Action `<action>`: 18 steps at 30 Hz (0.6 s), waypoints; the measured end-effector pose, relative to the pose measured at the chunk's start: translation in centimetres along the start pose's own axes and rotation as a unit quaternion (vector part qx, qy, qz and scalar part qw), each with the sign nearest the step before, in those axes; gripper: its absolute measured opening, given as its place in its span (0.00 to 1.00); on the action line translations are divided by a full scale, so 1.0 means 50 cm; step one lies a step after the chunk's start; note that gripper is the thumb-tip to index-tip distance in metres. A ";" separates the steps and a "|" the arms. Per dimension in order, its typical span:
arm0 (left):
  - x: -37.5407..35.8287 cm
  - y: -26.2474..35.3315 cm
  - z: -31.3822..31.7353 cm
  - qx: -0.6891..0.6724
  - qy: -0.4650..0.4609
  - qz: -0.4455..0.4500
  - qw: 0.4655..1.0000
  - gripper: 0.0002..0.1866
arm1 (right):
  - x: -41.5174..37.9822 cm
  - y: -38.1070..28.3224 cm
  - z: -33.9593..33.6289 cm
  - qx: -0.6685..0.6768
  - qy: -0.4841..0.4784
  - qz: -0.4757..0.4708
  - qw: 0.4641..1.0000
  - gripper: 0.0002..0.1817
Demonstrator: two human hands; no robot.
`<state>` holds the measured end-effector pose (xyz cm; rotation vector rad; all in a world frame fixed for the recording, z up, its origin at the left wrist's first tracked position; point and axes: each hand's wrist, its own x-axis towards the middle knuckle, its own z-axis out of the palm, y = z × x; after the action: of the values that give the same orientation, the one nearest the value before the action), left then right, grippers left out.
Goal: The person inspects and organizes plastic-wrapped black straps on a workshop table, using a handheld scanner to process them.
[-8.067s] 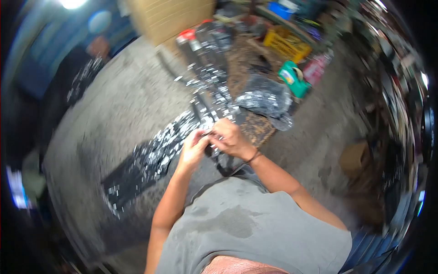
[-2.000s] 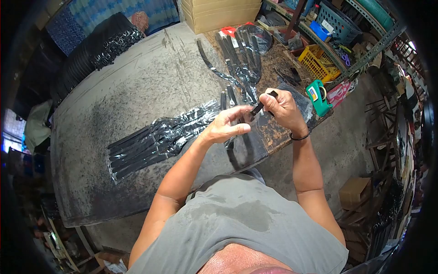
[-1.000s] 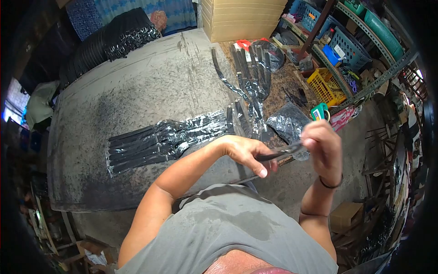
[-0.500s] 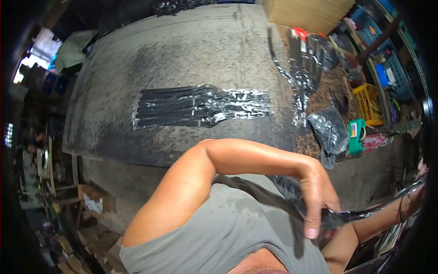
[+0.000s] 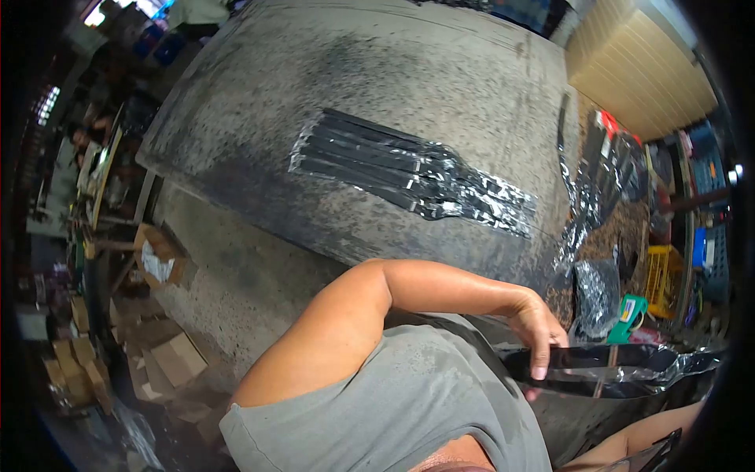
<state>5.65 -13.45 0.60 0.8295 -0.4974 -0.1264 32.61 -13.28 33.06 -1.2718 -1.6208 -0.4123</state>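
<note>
My left hand (image 5: 540, 334) reaches across my body to the right, its thumb and fingers closed on one end of a long, flat black piece in a clear plastic sleeve (image 5: 629, 368). This sleeved piece stretches sideways to the right edge of the view, shiny and creased toward its far end. Only my right forearm (image 5: 653, 433) shows, at the lower right; the hand itself lies outside the picture. On the table in front of me, several similar black pieces in clear plastic (image 5: 409, 169) lie side by side in a neat row.
The worn grey table (image 5: 259, 141) carries more plastic-wrapped black pieces (image 5: 594, 185) at its right. Near them are a crumpled clear bag (image 5: 598, 299), a green tape dispenser (image 5: 627, 318), a yellow crate (image 5: 662, 279) and a large cardboard box (image 5: 641, 67). Cardboard (image 5: 177, 358) lies on the floor at left.
My view has turned, so the table appears tilted and shifted. The sleeved piece now stretches out flatter to the right of my left hand. My right hand has left the view.
</note>
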 end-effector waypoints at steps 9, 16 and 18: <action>-0.421 -0.035 0.022 0.383 0.322 -0.157 0.851 0.26 | -0.045 0.137 0.177 -0.057 -0.060 0.151 0.985 0.17; -0.846 0.097 0.170 0.389 0.559 -0.355 0.641 0.24 | -0.380 0.148 0.578 0.175 -0.190 0.286 0.923 0.09; -0.927 0.109 0.178 0.391 0.589 -0.412 0.575 0.24 | -0.489 0.132 0.686 0.241 -0.199 0.385 0.868 0.09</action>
<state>-39.70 -1.97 -7.66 1.7384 1.2846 -0.1733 20.54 1.97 -4.87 -1.5247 -1.2602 0.7525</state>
